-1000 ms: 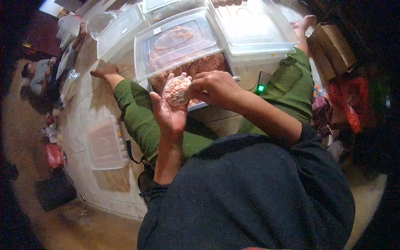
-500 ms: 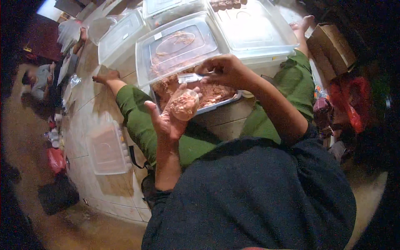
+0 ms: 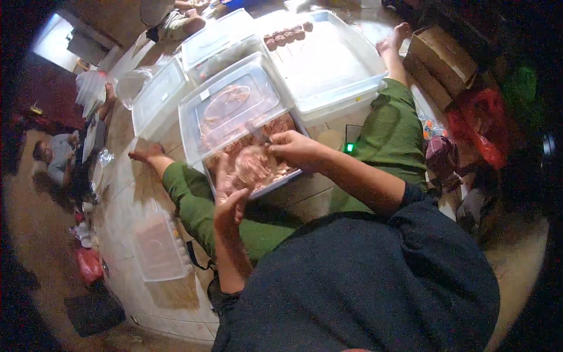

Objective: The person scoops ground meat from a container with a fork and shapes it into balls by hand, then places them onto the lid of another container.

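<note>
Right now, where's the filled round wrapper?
Head view, just left of centre: the filled round wrapper is at the left hand, right hand at its upper right, overlapping the partly lidded plastic tub.

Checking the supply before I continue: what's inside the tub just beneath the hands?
Reddish-brown crumbs show where the tub is uncovered and dimly through the clear lid. The left hand and right hand block some; the bottom is hidden.

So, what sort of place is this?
Probably a room in a home serving as a makeshift workspace: the person sits on a tiled floor among large plastic boxes, with a cardboard box nearby.
</note>
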The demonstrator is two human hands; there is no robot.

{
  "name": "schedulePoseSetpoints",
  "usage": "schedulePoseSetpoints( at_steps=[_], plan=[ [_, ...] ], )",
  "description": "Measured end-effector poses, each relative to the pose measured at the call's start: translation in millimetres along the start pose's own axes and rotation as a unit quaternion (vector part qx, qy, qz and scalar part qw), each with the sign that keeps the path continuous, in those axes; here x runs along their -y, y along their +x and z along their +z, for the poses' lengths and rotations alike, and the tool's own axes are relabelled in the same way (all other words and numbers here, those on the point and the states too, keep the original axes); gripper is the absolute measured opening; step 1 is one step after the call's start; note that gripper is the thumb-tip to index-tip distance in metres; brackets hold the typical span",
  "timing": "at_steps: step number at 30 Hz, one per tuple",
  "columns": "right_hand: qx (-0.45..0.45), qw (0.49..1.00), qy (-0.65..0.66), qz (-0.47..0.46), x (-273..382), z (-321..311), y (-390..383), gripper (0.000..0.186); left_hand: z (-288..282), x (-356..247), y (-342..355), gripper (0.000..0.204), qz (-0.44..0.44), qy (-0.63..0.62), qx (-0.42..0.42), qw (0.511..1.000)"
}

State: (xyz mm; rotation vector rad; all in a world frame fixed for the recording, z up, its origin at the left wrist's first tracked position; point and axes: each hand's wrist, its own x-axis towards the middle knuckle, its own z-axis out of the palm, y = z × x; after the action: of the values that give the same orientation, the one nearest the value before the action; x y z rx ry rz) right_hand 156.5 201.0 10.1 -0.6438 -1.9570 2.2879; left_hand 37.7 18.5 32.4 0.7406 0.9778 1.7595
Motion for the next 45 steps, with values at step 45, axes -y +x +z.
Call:
schedulePoseSetpoints(
  at_steps=[45],
  plan=[
    [-0.066, 0.934, -0.199, -0.288, -11.7, 60.1, -37.0, 0.022, 45.0, 3.2, 10.7, 0.093, 0.286, 0.271, -0.245, 0.886]
  ],
)
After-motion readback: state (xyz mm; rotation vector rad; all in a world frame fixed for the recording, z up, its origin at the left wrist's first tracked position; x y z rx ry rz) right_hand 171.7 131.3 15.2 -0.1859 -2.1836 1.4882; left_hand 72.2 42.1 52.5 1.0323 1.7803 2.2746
